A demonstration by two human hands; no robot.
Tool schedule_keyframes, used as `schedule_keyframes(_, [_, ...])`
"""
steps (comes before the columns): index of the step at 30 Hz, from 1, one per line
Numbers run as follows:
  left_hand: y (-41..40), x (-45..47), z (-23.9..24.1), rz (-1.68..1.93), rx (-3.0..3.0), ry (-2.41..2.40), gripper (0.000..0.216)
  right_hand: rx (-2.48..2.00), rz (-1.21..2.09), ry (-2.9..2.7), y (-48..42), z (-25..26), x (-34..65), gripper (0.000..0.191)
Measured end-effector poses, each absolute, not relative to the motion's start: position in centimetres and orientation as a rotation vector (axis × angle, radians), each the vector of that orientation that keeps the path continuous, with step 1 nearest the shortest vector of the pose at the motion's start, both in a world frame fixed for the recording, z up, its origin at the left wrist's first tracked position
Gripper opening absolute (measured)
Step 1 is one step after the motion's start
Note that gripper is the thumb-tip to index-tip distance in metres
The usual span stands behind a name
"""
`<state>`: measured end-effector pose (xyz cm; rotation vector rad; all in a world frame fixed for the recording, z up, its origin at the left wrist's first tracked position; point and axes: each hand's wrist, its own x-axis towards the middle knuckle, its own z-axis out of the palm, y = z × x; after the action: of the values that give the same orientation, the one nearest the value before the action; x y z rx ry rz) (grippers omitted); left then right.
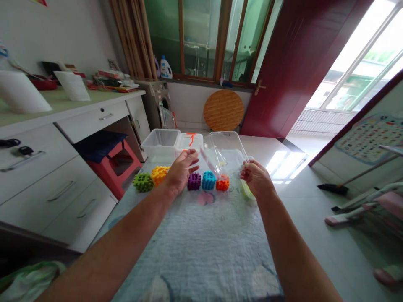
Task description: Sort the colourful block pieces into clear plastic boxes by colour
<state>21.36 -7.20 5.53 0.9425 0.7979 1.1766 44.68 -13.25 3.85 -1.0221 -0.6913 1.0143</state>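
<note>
Right hand [256, 178] clamped on clear lid [225, 151] corner; left hand [182, 170] at other end, grip unclear. Tilted lid could have slipped onto blocks [208, 180] near blanket [204, 239] far edge.

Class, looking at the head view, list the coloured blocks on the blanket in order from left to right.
green block → yellow block → purple block → blue block → orange block → pale green piece beside the right hand
</note>
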Motion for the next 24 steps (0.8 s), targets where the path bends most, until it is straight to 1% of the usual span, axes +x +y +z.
schedule_keyframes(2, [-8.5, 19.7, 5.7, 1.202, 0.968, 0.786, 0.029, -1.029, 1.096, -0.728, -15.6, 3.2, 44.3, 0.021])
schedule_keyframes(5, [-10.8, 17.2, 5.2, 1.111, 1.030, 0.849, 0.037, -1.059, 1.217, -0.744, -18.5, 1.9, 43.4, 0.024])
schedule_keyframes(13, [-16.4, 13.0, 1.1, 0.922, 1.080, 1.080, 0.040, -1.156, 1.467, -0.727, -22.0, -2.7, 41.0, 0.026])
schedule_keyframes(18, [-17.5, 11.3, -0.7, 0.936, 0.979, 1.162, 0.042, -1.235, 1.387, -0.697, -22.8, -3.5, 41.4, 0.032])
schedule_keyframes(22, [-18.1, 9.9, -1.6, 0.975, 0.901, 1.183, 0.045, -1.241, 1.254, -0.714, -24.0, -2.0, 43.5, 0.033])
schedule_keyframes(24, [-18.4, 9.3, -2.0, 0.989, 0.882, 1.180, 0.045, -1.283, 1.137, -0.765, -24.9, -0.9, 44.7, 0.031])
